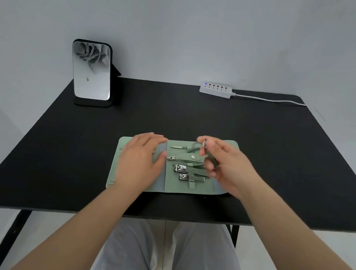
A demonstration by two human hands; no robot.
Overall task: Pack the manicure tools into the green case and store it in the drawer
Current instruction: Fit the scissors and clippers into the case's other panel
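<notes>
- Green case lies unfolded flat near the front edge of the black table, right between the two hands
- Left hand is down on the case's left flap, palm flat, fingers straight and spread a little, pressing the soft panel
- Right hand hovers over the case's right side, thumb and fingers curled round a slim tool; motion blur here, so what kind of tool it is, I cannot tell
- In the middle panel, four pieces sit in a column under fabric loops: small scissors at the top, green-handled nippers below, then two shiny steel clippers, the larger clipper above the smaller clipper
- Nippers' tip points toward the left hand, just beside its thumb side
- Case looks matte, leather-like, with rounded corners and a greyer fold strip at each hinge
- Table is dull, smooth and black, on thin black legs
- Far left corner: a rounded rectangular mirror upright on a black stand
- Far edge, right of centre: a white power strip with its white cable trailing right
- Grey trousers show below the table edge
</notes>
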